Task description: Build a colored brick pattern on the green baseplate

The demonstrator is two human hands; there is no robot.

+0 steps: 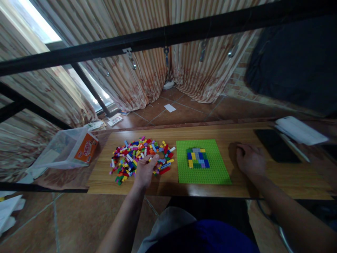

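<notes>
A loose pile of small toy building bricks (131,158) in many colours is spread over the left part of the wooden table. My left hand (146,168) is at the pile's near right side, thumb and fingers drawn together in a pinch; whatever may be between them is too small to make out. Right of the pile lies a bright green studded baseplate (204,177). A block of bricks (198,158) in blue, yellow, green and grey-blue sits near its middle. My right hand (251,160) rests on the table beyond the baseplate's right edge, fingers curled, no object visible in it.
A clear plastic bin (61,147) with an orange label stands left of the table (163,188). At the right lie a dark flat tablet-like object (276,146) and something white (300,130). A black metal bar (179,35) crosses above, in front of striped curtains (147,21).
</notes>
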